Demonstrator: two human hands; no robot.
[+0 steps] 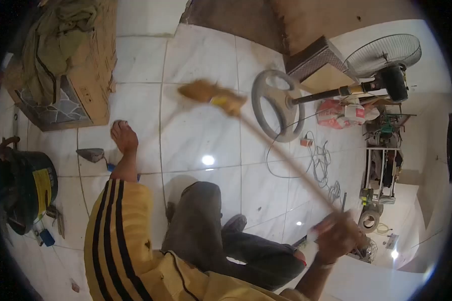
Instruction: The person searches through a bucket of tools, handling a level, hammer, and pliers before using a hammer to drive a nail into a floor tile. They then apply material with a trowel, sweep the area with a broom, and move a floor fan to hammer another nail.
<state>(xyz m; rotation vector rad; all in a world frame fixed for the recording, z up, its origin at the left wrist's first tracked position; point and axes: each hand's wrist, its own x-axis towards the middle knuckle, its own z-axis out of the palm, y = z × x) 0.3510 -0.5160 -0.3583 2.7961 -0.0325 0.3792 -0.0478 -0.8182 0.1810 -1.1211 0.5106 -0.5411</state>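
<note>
My right hand (339, 236) is closed around the lower end of a long wooden-handled brush (291, 164). The brush slants up and left above the white floor tiles, and its brown head is blurred by motion. On the tiles at the left, my left hand (124, 136) rests with its fingers apart, holding nothing. Just left of that hand lies a trowel (91, 154) with a pointed blade and a blue handle. My bent legs (193, 215) are between the two arms.
A cardboard box (95, 93) with cloth on it stands upper left, and a black bucket (22, 190) lower left. At the right are a fan (386, 80) with a round base, cables (321, 165), plastic bags (339, 114), a patterned box (321, 60) and a shelf (381, 170).
</note>
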